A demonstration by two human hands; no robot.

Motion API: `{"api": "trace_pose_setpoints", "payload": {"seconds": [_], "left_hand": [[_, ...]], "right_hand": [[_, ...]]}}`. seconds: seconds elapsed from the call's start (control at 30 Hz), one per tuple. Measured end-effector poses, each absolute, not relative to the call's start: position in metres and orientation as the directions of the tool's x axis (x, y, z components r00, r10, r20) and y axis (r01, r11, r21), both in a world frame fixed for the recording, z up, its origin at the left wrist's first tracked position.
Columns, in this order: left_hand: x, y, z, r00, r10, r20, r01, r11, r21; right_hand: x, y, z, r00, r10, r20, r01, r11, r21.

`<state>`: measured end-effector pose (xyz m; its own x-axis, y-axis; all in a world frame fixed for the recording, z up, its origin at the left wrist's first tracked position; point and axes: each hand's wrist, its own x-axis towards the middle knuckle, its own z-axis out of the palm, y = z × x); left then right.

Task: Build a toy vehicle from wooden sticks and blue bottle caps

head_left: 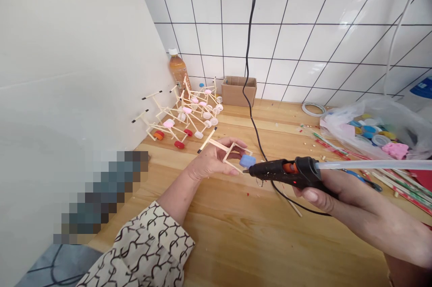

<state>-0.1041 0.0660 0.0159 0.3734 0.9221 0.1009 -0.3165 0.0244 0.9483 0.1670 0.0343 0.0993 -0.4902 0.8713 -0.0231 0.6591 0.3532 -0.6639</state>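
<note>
A wooden table is spreading under the glue gun. The right hand is gripping the gun, whose long axis is running nearly sideways, pointing leftward. Close on the gun's left, the left hand is holding a stick frame between thumb and fingers. A blue block is showing just beside the gun's tip; whether this tip is touching the frame, I cannot tell.

No text can be read; the marks on the bottle label are too small to tell.
</note>
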Motion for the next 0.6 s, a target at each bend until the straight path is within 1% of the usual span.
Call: {"api": "trace_pose_setpoints", "payload": {"seconds": [0.1,0.2,0.6], "left_hand": [[-0.1033,0.0657,0.0152,0.377,0.919,0.116,-0.326,0.015,0.945],[-0.1027,0.0661,0.0141,0.385,0.913,0.132,-0.340,0.008,0.940],[-0.1048,0.0670,0.0131,0.393,0.914,0.104,-0.330,0.035,0.943]], "right_hand": [[0.1679,0.0344,0.0975,-0.585,0.807,-0.076,0.609,0.375,-0.699],[0.1683,0.0352,0.0968,-0.607,0.792,-0.069,0.588,0.389,-0.709],[0.1699,0.0346,0.1017,-0.544,0.838,-0.038,0.644,0.388,-0.660]]}}
